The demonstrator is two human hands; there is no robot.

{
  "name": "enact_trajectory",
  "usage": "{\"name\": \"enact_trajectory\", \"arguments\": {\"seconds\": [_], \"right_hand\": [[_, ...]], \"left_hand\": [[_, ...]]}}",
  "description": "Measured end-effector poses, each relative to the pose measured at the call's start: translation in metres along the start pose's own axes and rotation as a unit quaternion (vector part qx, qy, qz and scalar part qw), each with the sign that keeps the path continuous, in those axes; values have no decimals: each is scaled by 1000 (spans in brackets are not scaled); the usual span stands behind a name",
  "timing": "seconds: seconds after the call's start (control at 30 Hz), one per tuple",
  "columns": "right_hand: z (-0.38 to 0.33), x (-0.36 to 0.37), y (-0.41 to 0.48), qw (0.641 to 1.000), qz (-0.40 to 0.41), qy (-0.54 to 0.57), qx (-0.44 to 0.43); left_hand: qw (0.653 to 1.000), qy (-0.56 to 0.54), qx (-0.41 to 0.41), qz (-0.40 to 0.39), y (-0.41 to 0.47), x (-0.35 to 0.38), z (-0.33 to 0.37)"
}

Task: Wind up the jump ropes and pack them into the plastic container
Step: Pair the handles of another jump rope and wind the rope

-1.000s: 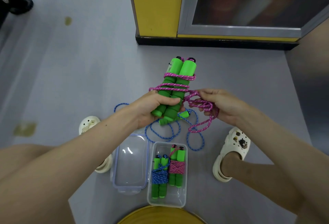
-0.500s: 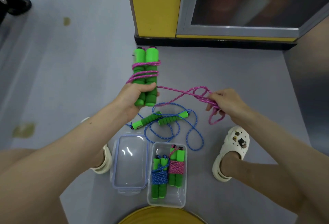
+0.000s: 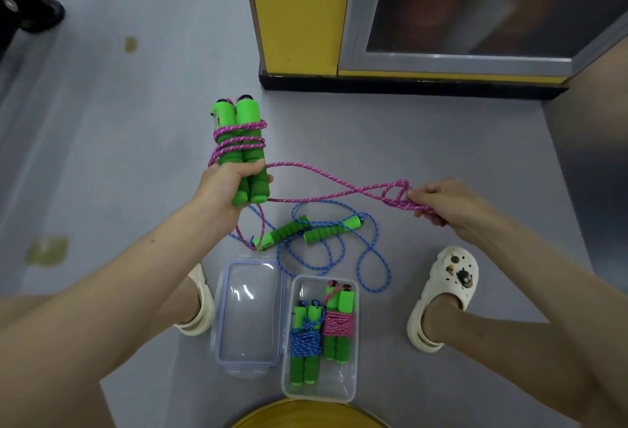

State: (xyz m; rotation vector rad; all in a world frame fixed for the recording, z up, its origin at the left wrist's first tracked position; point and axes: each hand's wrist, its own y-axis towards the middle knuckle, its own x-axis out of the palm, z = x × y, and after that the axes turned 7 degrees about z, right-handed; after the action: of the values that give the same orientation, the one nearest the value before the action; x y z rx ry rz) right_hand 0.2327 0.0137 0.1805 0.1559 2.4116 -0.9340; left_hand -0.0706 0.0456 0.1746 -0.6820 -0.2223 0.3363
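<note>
My left hand [image 3: 226,186] grips the lower end of two green foam handles [image 3: 242,142] held upright side by side, with a few turns of pink rope [image 3: 239,137] around them. The rest of the pink rope [image 3: 339,191] stretches right to my right hand [image 3: 441,205], which pinches its looped end. On the floor below lies a loose blue jump rope [image 3: 316,233] with green handles. The clear plastic container [image 3: 353,342] near my feet holds two wound ropes, one blue [image 3: 306,342] and one pink [image 3: 338,324].
The container's clear lid [image 3: 249,315] lies just left of it. My feet in white clogs [image 3: 445,291] flank the container. A yellow and glass cabinet [image 3: 299,19] stands ahead. A yellow round edge [image 3: 306,415] shows at the bottom.
My left hand has carried the handles left and away from my right hand, pulling the pink rope out between both hands. The blue rope on the floor is now uncovered.
</note>
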Motion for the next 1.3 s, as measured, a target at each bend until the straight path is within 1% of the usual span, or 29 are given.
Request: {"name": "enact_trajectory", "arguments": {"seconds": [0.07,0.13,0.17,0.23,0.3,0.37,0.4,0.47,0.67,0.77,0.9,1.0,1.07,1.2,1.3], "right_hand": [[-2,2,-3,1000,-19,9,7],[-5,7,-6,1000,-20,-5,1],[-6,9,-7,1000,-17,-6,2],[-8,13,-7,1000,-8,0,12],[-10,16,-7,1000,-8,16,19],[-11,22,-8,999,-24,37,14],[-13,26,-10,999,-34,41,6],[-15,34,-12,998,-50,40,-18],[-26,44,-20,991,-98,82,-43],[-27,45,-22,984,-124,113,-57],[-26,44,-25,985,-125,109,-46],[-23,41,-24,988,-112,102,-28],[-21,38,-21,989,-93,117,-19],[-18,33,-16,989,-24,141,-41],[-15,30,-14,980,18,196,-37]], "left_hand": [[1000,22,20,-1,-4,2,-3],[999,36,33,-18,-10,6,-7],[998,44,36,-38,-14,8,-9],[993,57,24,-101,-24,15,-10],[981,71,-12,-178,-34,21,-13],[966,82,-50,-239,-42,27,-19],[961,86,-60,-257,-44,30,-22],[957,91,-64,-269,-45,35,-27],[962,90,-65,-250,-45,44,-29],[964,115,-43,-236,-44,46,-32],[966,137,-22,-217,-44,46,-32],[975,124,-4,-184,-40,44,-28],[981,112,5,-161,-36,42,-25],[987,105,22,-123,-31,39,-21],[988,110,24,-109,-29,36,-20]]}}
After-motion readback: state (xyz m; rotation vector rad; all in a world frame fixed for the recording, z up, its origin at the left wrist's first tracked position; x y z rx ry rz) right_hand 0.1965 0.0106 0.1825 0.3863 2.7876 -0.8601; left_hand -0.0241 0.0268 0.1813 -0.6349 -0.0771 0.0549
